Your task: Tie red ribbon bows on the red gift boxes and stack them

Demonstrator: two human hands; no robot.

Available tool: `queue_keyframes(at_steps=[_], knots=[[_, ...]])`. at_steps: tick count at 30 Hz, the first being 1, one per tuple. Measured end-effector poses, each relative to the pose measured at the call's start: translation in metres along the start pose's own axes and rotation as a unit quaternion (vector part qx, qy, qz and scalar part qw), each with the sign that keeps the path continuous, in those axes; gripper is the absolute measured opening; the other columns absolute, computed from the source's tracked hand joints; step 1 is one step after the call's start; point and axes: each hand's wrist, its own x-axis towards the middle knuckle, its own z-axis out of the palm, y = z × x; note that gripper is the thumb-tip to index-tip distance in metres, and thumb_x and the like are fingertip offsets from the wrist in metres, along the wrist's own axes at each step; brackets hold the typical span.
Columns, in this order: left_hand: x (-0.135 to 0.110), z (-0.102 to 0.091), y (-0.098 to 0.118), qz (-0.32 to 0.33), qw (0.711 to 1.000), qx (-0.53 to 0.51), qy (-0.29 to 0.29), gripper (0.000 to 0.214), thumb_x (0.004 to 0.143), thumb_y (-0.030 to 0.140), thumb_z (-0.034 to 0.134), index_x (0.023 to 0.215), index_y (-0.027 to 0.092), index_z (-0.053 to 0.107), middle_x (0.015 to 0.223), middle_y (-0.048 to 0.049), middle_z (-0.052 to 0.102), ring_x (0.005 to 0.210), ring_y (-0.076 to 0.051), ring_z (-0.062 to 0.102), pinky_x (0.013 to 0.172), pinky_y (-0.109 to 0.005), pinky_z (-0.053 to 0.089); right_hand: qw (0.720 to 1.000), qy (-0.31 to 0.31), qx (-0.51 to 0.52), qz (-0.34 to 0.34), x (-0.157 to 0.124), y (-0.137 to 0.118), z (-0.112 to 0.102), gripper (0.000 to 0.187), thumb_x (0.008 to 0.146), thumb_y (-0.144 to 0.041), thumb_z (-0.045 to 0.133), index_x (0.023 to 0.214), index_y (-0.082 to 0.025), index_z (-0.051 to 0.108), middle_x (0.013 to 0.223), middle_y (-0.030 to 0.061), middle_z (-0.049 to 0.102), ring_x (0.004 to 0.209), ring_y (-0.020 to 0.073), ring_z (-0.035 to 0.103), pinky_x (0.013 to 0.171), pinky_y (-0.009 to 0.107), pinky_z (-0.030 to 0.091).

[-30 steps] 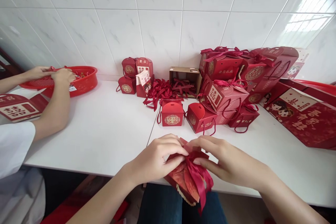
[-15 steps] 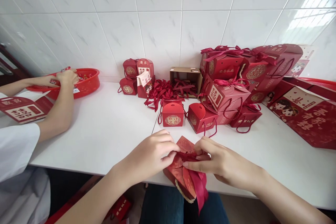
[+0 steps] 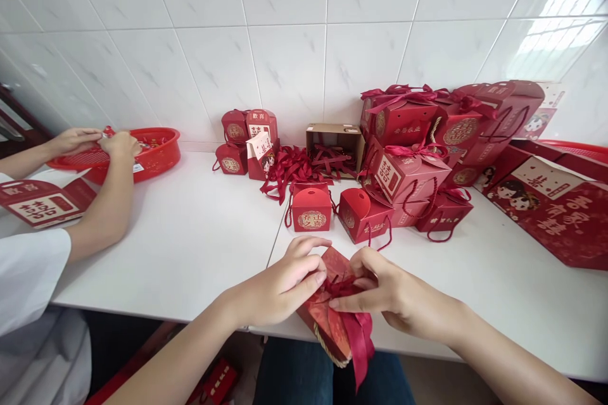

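Observation:
At the table's front edge lies a red gift box (image 3: 327, 323) with a gold rope handle along its near side. A dark red ribbon (image 3: 360, 345) crosses its top, and one tail hangs over the front edge. My left hand (image 3: 285, 285) is at the box's left, thumb and fingers pinched at the ribbon, the index finger stretched out above. From the right, my right hand (image 3: 396, 288) pinches the ribbon at the knot, its index finger pointing left across the box top. The fingers partly hide the knot.
Beyond my hands stand two small red boxes (image 3: 311, 210). Loose ribbons (image 3: 292, 168) spill beside an open carton (image 3: 335, 130). Finished-looking boxes (image 3: 411, 174) are stacked at right, near a large red bag (image 3: 551, 202). At left, a co-worker's hands (image 3: 118, 142) work over a red basket (image 3: 164, 155).
My left hand has lifted its index finger and shifted slightly off the box top. My right hand stays at the knot. The co-worker's hands have moved apart over the basket.

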Motion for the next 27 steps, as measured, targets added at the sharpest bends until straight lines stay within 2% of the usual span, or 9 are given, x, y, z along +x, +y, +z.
queue_keyframes(at_steps=[2, 6, 10, 13, 17, 23, 27], knots=[[0.001, 0.001, -0.002, 0.013, 1.000, -0.005, 0.003, 0.025, 0.096, 0.030, 0.038, 0.080, 0.020, 0.055, 0.138, -0.0094, 0.043, 0.135, -0.023, 0.034, 0.105, -0.040, 0.040, 1.000, 0.004, 0.008, -0.002, 0.000, 0.000, 0.000, 0.045, 0.090, -0.005, 0.041, 0.120, -0.027, 0.065, 0.092, 0.0053, 0.040, 0.083, 0.0143, 0.047, 0.069, 0.025, 0.050], [0.006, 0.002, -0.005, 0.055, 0.998, 0.024, 0.017, 0.019, 0.090, 0.032, 0.054, 0.076, 0.019, 0.054, 0.138, -0.0098, 0.045, 0.134, -0.024, 0.035, 0.102, -0.041, 0.042, 1.000, -0.004, 0.019, 0.012, 0.000, -0.001, 0.000, 0.037, 0.092, -0.011, 0.046, 0.118, -0.026, 0.067, 0.092, 0.0050, 0.039, 0.081, 0.0136, 0.047, 0.072, 0.026, 0.051], [0.014, 0.000, -0.012, 0.124, 0.979, 0.124, 0.106, 0.020, 0.085, 0.029, 0.062, 0.068, 0.019, 0.062, 0.137, -0.0077, 0.050, 0.135, -0.029, 0.028, 0.106, -0.048, 0.035, 0.999, -0.015, -0.004, 0.030, 0.000, -0.002, 0.000, 0.040, 0.090, -0.008, 0.047, 0.119, -0.027, 0.066, 0.091, 0.0039, 0.038, 0.080, 0.0132, 0.046, 0.071, 0.026, 0.050], [0.016, 0.000, -0.016, 0.148, 0.971, 0.125, 0.141, 0.013, 0.083, 0.029, 0.066, 0.072, 0.022, 0.070, 0.137, -0.0036, 0.052, 0.137, -0.029, 0.025, 0.108, -0.048, 0.032, 1.000, -0.015, -0.003, 0.027, -0.001, -0.001, -0.001, 0.044, 0.089, -0.004, 0.044, 0.120, -0.027, 0.065, 0.092, 0.0043, 0.038, 0.083, 0.0140, 0.045, 0.073, 0.027, 0.050], [0.012, 0.005, -0.014, 0.103, 0.987, 0.048, 0.116, 0.008, 0.085, 0.024, 0.061, 0.081, 0.021, 0.066, 0.134, -0.0049, 0.054, 0.134, -0.024, 0.032, 0.108, -0.045, 0.035, 0.999, -0.012, 0.016, 0.033, -0.002, -0.001, 0.000, 0.044, 0.091, -0.005, 0.042, 0.119, -0.029, 0.065, 0.095, 0.0054, 0.040, 0.088, 0.0148, 0.046, 0.076, 0.028, 0.050], [0.012, 0.001, -0.008, 0.096, 0.991, 0.070, 0.053, 0.029, 0.083, 0.031, 0.063, 0.057, 0.018, 0.059, 0.113, -0.0069, 0.062, 0.128, -0.026, 0.037, 0.102, -0.042, 0.040, 0.992, -0.022, 0.091, 0.084, -0.001, 0.001, 0.006, 0.025, 0.093, -0.021, 0.052, 0.110, -0.026, 0.070, 0.099, 0.0044, 0.039, 0.083, 0.0117, 0.048, 0.073, 0.023, 0.050], [0.012, -0.002, -0.005, 0.077, 0.997, 0.013, 0.029, 0.025, 0.082, 0.033, 0.065, 0.060, 0.021, 0.068, 0.124, -0.0039, 0.061, 0.131, -0.026, 0.036, 0.105, -0.044, 0.038, 0.995, -0.024, 0.074, 0.058, 0.002, 0.000, 0.003, 0.025, 0.093, -0.019, 0.051, 0.102, -0.025, 0.073, 0.093, 0.0030, 0.037, 0.081, 0.0118, 0.046, 0.071, 0.023, 0.048]])
